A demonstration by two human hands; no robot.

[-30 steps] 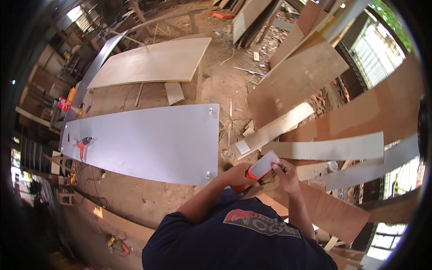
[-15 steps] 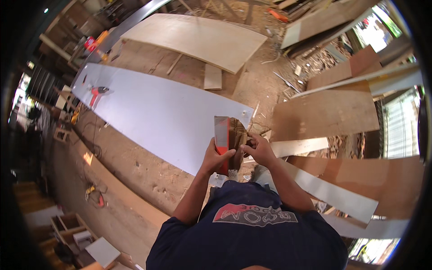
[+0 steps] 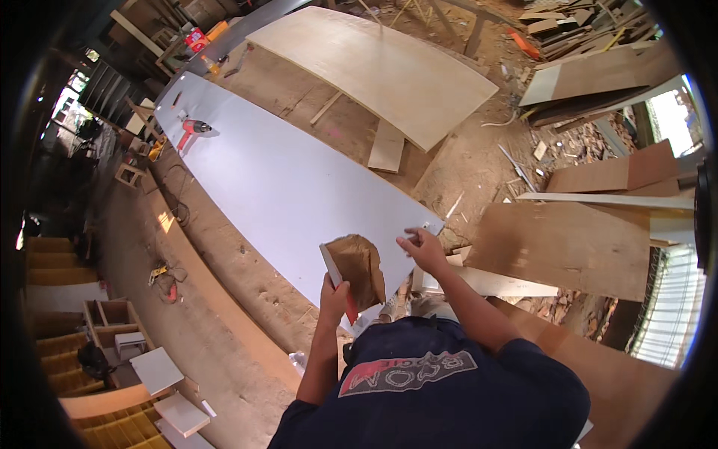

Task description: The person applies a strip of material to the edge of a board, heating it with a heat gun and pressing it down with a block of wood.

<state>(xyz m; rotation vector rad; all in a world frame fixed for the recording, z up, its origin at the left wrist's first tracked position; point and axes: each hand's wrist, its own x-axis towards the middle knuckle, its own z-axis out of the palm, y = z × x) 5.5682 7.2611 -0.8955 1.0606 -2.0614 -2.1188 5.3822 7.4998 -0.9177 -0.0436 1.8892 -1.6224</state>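
My left hand (image 3: 334, 290) grips a flat sanding block with a red handle, wrapped in brown sandpaper (image 3: 357, 268), held upright above the near end of a long light-grey board (image 3: 284, 187). My right hand (image 3: 423, 248) reaches forward to the near right corner of that board, its fingers touching a small metal fitting there. The board lies on the dirt floor and runs away to the upper left.
A red power drill (image 3: 193, 129) lies on the far end of the grey board. A large bare plywood sheet (image 3: 374, 67) lies beyond it, a small offcut (image 3: 387, 146) beside it. Brown panels (image 3: 568, 247) and white strips lean at the right. Wooden shelving units (image 3: 112, 359) stand at the lower left.
The view has swung so the grey board lies nearer. My right hand has left the sanding block and reached to the board's corner; my left hand still holds the block.
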